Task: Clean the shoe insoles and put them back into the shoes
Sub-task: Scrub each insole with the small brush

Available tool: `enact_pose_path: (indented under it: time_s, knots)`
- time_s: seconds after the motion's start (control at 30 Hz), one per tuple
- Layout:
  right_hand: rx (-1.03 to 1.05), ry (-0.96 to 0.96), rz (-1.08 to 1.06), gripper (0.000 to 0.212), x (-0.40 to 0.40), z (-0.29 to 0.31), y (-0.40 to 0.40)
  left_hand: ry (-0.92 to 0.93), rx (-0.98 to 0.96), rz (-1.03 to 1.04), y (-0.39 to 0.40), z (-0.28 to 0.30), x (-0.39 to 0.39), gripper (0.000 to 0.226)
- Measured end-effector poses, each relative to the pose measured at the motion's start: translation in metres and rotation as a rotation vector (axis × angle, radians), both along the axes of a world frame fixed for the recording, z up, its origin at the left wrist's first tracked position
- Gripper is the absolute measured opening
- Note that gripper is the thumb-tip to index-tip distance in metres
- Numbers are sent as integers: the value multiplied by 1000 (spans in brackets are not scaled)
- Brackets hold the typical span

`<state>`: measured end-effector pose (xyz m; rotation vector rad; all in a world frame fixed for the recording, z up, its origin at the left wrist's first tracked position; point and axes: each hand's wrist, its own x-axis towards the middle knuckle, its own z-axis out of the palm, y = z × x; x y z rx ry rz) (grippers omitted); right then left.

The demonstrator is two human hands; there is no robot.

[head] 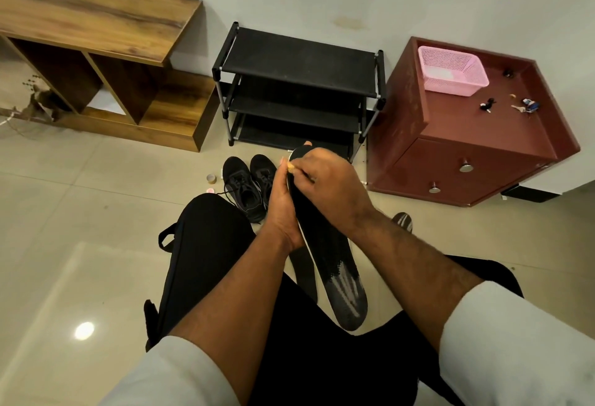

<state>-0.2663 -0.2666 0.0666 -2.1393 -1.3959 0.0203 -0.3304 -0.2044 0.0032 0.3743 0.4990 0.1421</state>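
A long black insole (335, 260) with grey streaks at its near end is held up over my lap. My left hand (283, 209) grips its left edge from below. My right hand (328, 190) lies over the insole's far end and pinches a small yellowish thing (290, 167) against it. A second black insole (304, 273) lies on the floor between my legs, partly hidden by the held one. Two black lace-up shoes (248, 183) stand side by side on the floor just beyond my left knee.
A black three-tier shoe rack (299, 61) stands against the wall ahead. A maroon cabinet (483, 161) with a pink basket (450, 70) is at right, a wooden shelf unit (96, 19) at left. A small tape roll (211, 178) lies near the shoes.
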Motion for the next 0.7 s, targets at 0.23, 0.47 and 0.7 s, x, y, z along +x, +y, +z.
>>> enact_pose_path:
  time_s: [0.23,0.47,0.7]
  knots:
    - [-40,28,-188,22,32,-1,3,-13,-5,-71,-3,9,-1,75]
    - [-103,-19,25,23,14,-5,2,41,63,-20,-2,4,0,73]
    - [-56,36,-195,22,39,-6,-1,44,48,-81,-2,-2,4,76]
